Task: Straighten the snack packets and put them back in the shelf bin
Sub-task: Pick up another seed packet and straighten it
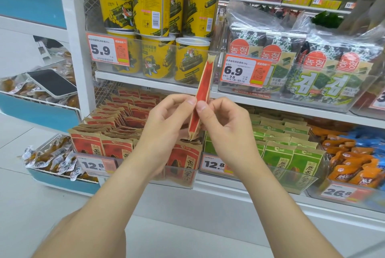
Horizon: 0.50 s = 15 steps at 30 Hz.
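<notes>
Red-and-kraft snack packet (203, 95), head view: held edge-on and slightly tilted at frame centre, above the clear shelf bin (177, 182). Left hand (166, 120) and right hand (225, 128) both pinch its lower half, fingers (190, 101) clamped. Judgement: task partway, since the rear packets (118, 111) lie disordered and this one is not yet returned. Room lies open below; the shelf edge (145, 83) behind limits reach.

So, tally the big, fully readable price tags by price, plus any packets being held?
5.9 tag: 1
6.9 tag: 1
12.8 tags: 2
26.8 tag: 1
Red packet, held: 1
Total: 5 tags, 1 packet
</notes>
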### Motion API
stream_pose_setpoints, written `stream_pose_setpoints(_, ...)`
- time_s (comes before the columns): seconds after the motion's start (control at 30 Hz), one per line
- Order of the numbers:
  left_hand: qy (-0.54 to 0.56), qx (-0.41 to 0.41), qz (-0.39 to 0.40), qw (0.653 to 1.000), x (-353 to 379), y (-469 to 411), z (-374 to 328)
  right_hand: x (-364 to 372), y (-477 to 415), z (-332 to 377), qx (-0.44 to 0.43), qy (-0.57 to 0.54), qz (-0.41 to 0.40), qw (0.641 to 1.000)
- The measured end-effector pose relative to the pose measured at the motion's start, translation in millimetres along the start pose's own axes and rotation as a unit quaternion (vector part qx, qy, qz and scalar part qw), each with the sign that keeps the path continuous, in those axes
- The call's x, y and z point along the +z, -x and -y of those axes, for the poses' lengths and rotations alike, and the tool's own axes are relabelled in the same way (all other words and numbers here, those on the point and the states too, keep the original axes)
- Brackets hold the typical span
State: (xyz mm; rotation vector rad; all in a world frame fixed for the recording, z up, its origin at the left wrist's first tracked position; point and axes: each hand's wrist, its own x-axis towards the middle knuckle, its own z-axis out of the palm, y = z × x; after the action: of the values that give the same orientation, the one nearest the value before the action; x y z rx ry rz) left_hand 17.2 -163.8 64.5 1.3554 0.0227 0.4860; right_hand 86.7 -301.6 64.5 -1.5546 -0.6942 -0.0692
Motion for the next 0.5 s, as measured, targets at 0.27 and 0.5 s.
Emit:
stream_pose_setpoints(0.27, -0.048, 0.049, 0.03, 0.997, -7, 5, -3, -3, 0, -3, -0.02, -0.009, -0.014, 1.0)
stream_pose_setpoints(0.5, -0.055, 0.063, -0.013, 0.996, -7, 5, -1, -13, 0, 0, -0.016, -0.048, 0.044, 0.998)
